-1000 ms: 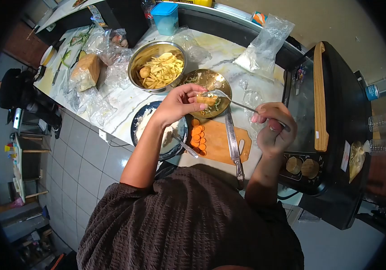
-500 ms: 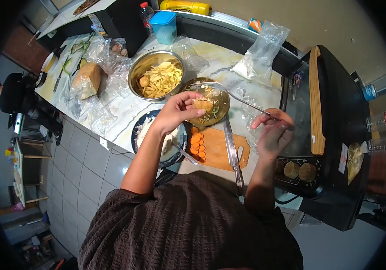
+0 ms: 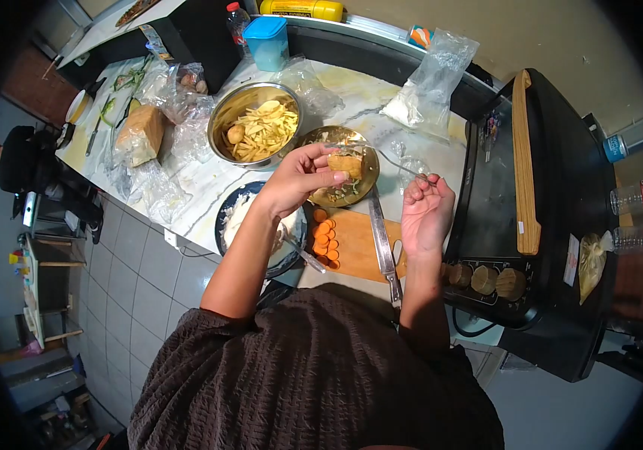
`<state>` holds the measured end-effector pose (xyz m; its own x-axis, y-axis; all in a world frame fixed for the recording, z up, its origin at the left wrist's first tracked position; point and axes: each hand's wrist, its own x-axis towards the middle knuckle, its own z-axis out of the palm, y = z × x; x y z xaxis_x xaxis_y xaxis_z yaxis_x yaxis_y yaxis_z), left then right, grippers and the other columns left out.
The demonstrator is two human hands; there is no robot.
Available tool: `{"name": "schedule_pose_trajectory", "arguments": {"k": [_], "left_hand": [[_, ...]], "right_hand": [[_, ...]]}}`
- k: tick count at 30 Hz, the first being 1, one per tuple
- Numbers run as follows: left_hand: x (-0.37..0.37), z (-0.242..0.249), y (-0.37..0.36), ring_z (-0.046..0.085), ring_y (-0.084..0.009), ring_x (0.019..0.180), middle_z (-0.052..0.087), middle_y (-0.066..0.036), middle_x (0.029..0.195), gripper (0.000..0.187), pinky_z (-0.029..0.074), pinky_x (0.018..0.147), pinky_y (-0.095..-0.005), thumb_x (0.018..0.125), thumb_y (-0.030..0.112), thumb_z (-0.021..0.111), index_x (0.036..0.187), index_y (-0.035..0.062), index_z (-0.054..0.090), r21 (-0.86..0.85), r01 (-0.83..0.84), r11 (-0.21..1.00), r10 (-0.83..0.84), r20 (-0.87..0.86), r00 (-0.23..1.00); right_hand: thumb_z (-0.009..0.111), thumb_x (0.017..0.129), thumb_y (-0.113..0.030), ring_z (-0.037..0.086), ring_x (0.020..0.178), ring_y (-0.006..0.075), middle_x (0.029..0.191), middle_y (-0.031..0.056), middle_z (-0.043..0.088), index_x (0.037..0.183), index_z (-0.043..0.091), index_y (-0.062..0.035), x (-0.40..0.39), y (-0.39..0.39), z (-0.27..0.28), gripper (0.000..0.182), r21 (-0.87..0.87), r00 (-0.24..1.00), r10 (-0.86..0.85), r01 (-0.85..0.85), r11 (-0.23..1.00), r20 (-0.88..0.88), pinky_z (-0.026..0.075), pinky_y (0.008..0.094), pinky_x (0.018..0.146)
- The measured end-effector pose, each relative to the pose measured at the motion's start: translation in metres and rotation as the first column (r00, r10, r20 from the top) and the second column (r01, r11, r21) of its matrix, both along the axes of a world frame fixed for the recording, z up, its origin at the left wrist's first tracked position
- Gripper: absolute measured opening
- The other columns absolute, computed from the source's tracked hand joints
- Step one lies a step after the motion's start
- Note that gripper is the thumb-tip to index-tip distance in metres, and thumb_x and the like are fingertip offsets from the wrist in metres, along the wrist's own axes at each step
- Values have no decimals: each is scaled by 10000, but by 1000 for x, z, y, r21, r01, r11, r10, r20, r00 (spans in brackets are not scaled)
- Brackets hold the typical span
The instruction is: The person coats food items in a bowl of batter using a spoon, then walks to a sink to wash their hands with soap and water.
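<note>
Two hands are at work over the small brass-coloured bowl [image 3: 340,176] near the middle of the table. Our left hand [image 3: 299,178] is pinched shut on a golden piece of food [image 3: 347,163], held just above the bowl's contents. Our right hand [image 3: 425,214] is closed around the handle end of a spoon [image 3: 393,161], whose far end reaches in toward that piece.

Just behind the bowl sits a steel bowl of potato strips [image 3: 256,125]; just in front of it lies a wooden cutting board [image 3: 363,244] with carrot slices [image 3: 327,238] and a long knife [image 3: 381,240] lying along it. A dark plate of white food [image 3: 258,225] sits at the table's near edge under our left forearm. A black cooker [image 3: 531,210] stands at the right edge.

We judge the piece could slip from the fingertips if the spoon presses too hard, and our right wrist hangs close over the knife.
</note>
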<state>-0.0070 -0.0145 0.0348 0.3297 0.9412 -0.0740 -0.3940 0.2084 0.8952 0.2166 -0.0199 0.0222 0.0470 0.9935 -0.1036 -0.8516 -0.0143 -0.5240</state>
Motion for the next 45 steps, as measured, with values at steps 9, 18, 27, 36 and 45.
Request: {"name": "schedule_pose_trajectory", "arguments": {"k": [9,18,27,36,45], "left_hand": [[-6,0,11,626,-148,925,648,-102,1048,410,491,828,-262,800,-28,650,1185,-17,508,-3,-30,1000,30,25,999],[-13,-17,29,626,-147,905,647,-93,1045,413,501,815,-272,794,-48,651,1176,26,512,-2,-15,1000,15,124,992],[-18,-28,37,609,-126,937,614,-71,1093,401,487,821,-246,799,-58,642,1169,32,515,29,-39,999,35,105,994],[-12,-25,38,599,-117,948,612,-72,1099,398,480,824,-241,794,-69,641,1159,34,519,52,-41,998,38,47,998],[-14,-15,28,591,-102,939,618,-53,1069,369,485,806,-230,793,-75,640,1130,30,533,60,-115,992,116,-5,993]], "right_hand": [[495,869,-191,436,671,163,758,56,484,883,496,-43,-3,9,-14,148,-56,998,69,-69,996,-12,376,293,641],[498,860,-180,429,655,173,746,55,469,872,514,-40,-7,27,-24,141,-57,1000,25,-26,998,-18,370,306,625],[527,849,-181,411,656,161,756,61,479,851,534,-38,4,35,-27,143,-10,999,-36,36,999,16,360,291,624],[524,850,-197,424,644,170,756,64,500,848,542,-48,8,35,-31,151,12,999,-30,30,999,27,368,304,619],[481,936,-270,443,621,167,737,61,510,883,528,-38,16,33,-28,242,63,991,-125,123,990,37,379,305,599]]}}
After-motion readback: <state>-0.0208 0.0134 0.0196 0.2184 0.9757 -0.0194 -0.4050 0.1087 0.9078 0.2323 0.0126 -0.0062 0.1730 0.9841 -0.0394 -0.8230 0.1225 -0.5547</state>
